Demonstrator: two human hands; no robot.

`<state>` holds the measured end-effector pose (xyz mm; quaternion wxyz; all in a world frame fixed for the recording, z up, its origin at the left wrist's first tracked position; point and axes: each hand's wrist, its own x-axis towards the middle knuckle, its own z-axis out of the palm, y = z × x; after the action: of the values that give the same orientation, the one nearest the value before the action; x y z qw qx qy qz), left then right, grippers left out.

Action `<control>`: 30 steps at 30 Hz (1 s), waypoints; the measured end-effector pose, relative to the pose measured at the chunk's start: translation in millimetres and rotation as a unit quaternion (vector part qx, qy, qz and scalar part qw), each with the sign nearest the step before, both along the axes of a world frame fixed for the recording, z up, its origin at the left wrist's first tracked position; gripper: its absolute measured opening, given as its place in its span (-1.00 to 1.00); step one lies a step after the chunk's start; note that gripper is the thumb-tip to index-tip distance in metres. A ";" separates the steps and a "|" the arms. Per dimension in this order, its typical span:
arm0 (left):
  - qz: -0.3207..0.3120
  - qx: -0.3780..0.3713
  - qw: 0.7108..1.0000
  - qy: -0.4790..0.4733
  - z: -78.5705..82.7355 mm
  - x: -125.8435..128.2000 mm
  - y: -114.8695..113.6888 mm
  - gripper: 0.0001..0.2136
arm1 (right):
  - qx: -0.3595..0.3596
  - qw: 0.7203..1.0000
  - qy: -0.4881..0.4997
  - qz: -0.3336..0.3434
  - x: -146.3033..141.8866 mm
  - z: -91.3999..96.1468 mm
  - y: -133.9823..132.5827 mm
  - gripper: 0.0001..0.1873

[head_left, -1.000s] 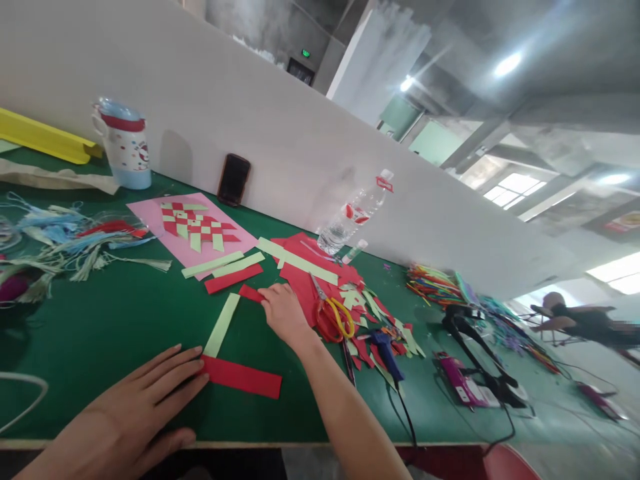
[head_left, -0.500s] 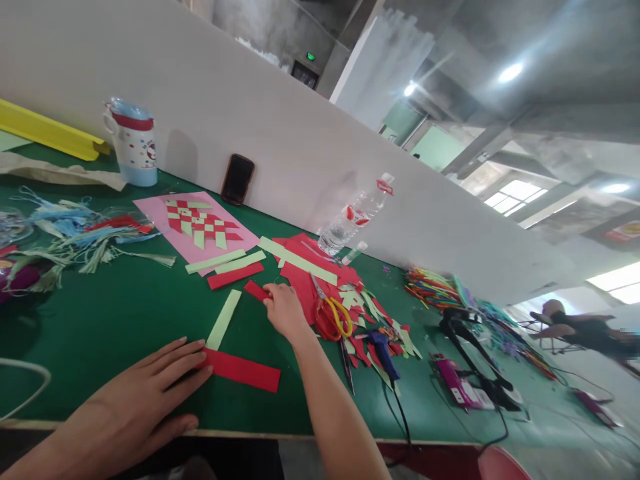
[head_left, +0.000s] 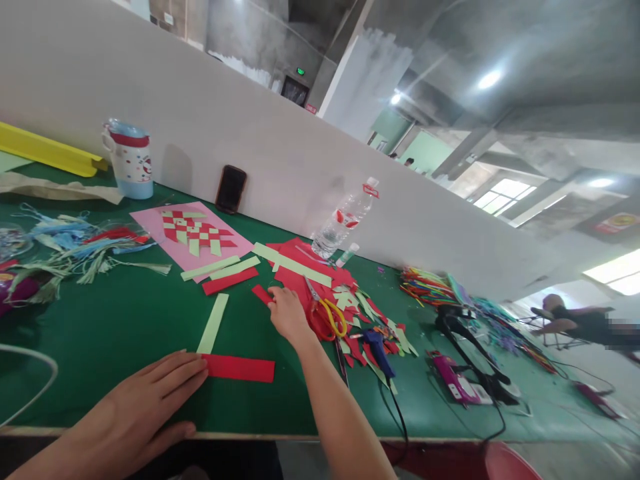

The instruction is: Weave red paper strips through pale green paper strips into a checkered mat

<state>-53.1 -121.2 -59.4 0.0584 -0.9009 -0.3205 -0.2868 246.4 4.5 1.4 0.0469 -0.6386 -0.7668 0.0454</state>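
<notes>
Head view. Left hand (head_left: 143,400) spread flat on the green worktop (head_left: 100,333), fingertips touching the left end of a red paper strip (head_left: 240,368). Strip's long axis runs off to the hand's right, nearly parallel to the worktop's near edge. A pale green paper strip (head_left: 213,323) lies ahead of the same fingertips, slanting away, its lower end just beside the red strip. Right hand (head_left: 289,317) has fingers gathered, tips at the end of a short red strip (head_left: 261,294), which extends ahead and left of the hand and is nearer this hand than the left. Pinch on it: cannot tell. Red-and-yellow-handled scissors (head_left: 327,319) lie just right of the right hand, on scrap red paper (head_left: 300,267).
</notes>
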 end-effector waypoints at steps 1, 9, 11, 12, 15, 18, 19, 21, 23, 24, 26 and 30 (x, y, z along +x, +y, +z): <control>0.001 0.001 1.000 0.001 -2.1 -1.1 -0.1 -0.34 | 0.003 1.000 -0.003 -0.004 2.6 1.2 -1.4 -0.66; 0.011 0.021 0.999 0.029 -0.4 -3.4 -0.1 -0.37 | 0.037 0.998 0.000 0.048 -20.1 15.7 10.6 -0.56; 0.010 0.025 0.999 0.029 5.3 -1.9 0.9 -0.40 | 0.037 0.996 0.003 0.076 -35.9 16.6 28.3 -0.57; 0.007 0.028 0.999 0.028 8.3 -1.0 1.5 -0.42 | 0.037 0.995 0.003 0.088 -43.0 16.6 39.1 -0.57; 0.000 0.034 0.999 0.020 15.9 1.9 2.9 -0.46 | 0.040 0.994 -0.003 0.103 -57.0 15.9 73.7 -0.62; -0.002 0.032 0.999 0.016 20.9 3.2 4.4 -0.48 | 0.035 0.993 -0.008 0.112 -58.1 14.1 100.0 -0.63; -0.002 0.031 0.999 0.016 22.2 3.3 4.9 -0.49 | 0.031 0.993 -0.009 0.116 -56.4 13.1 105.2 -0.62; -0.009 0.023 1.000 0.017 24.6 3.1 5.8 -0.49 | 0.021 0.992 -0.009 0.121 -51.1 10.8 110.6 -0.64; -0.016 0.011 1.000 0.015 26.2 3.0 5.9 -0.49 | 0.013 0.993 -0.003 0.118 -45.0 8.7 111.1 -0.65; -0.017 0.007 1.000 0.015 26.5 3.1 5.5 -0.50 | 0.011 0.994 0.003 0.112 -42.0 8.2 110.2 -0.65; -0.005 0.008 1.000 0.017 26.1 3.8 4.0 -0.51 | 0.007 0.995 0.023 0.098 -36.3 8.6 107.3 -0.65; 0.016 0.007 1.000 0.022 24.0 5.2 0.6 -0.56 | 0.011 0.992 0.109 0.059 -23.6 14.7 94.9 -0.63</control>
<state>-47.9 -120.6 -35.3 0.0761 -0.9013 -0.3320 -0.2678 222.8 99.3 16.2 0.1340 -0.5826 -0.7941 0.1091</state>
